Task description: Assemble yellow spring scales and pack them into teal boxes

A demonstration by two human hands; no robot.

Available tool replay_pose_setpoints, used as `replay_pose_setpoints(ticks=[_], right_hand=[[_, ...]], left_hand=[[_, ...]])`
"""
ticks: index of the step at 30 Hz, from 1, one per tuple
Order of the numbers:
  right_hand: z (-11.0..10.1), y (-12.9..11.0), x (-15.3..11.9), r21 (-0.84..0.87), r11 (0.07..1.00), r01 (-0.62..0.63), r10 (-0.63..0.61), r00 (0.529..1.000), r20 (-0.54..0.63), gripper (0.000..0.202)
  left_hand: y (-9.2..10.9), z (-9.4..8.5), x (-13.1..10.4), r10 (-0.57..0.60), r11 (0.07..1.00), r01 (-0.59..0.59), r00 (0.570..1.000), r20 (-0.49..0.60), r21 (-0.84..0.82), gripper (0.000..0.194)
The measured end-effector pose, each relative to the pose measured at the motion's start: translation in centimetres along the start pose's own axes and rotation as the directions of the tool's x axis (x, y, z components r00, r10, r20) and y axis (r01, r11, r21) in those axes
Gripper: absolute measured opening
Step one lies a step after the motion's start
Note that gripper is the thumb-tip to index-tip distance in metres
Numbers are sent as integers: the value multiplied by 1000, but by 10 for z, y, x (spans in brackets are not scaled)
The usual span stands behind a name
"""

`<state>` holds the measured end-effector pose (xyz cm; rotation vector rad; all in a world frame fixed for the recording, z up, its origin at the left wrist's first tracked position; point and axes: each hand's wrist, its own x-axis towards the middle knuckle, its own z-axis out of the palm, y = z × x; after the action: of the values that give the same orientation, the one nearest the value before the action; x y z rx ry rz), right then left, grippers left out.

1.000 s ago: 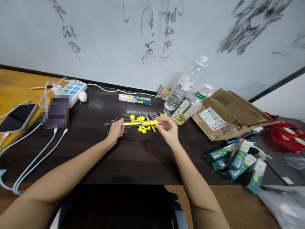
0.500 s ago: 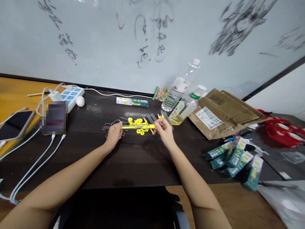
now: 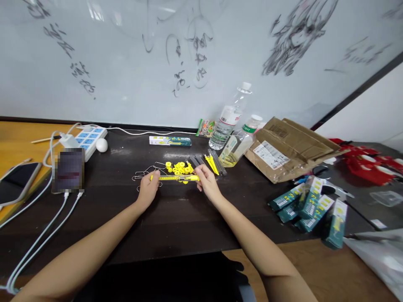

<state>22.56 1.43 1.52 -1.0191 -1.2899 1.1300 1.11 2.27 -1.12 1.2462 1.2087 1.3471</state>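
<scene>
A slim yellow spring scale (image 3: 171,178) with tick marks along its left half lies level between my hands, a little above the table. My left hand (image 3: 149,184) pinches its left end, and my right hand (image 3: 206,181) holds the right end between thumb and fingers. Behind it is a pile of small yellow rings (image 3: 180,167). Bent wire hooks (image 3: 147,171) lie beyond my left hand, partly hidden by it. Dark clear tubes (image 3: 197,160) and several yellow strips (image 3: 212,163) rest beyond my right hand.
A slim printed box (image 3: 170,140) lies at the back. A water bottle (image 3: 225,126), a tea bottle (image 3: 237,144) and a snack packet (image 3: 206,128) stand by the whiteboard. A cardboard parcel (image 3: 283,147) and several green boxes (image 3: 310,203) are at right; a power strip (image 3: 90,140) and phone (image 3: 19,182) at left.
The camera view has shifted, so the background sits lower and further left. My hands still hold the spring scale at both ends, now slightly nearer to me, showing more of the yellow strips.
</scene>
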Motion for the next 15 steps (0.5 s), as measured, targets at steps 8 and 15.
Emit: replay_pose_setpoints(ticks=[8,15], right_hand=[[-10,0,3,3,998,64,-64,998,-18,30],[-6,2,0,14,995,102,-102,992,74,25]], left_hand=[[9,4,1,-150,978,151,989,16,-142,40],[14,5,0,-170,975,171,985,19,-144,41]])
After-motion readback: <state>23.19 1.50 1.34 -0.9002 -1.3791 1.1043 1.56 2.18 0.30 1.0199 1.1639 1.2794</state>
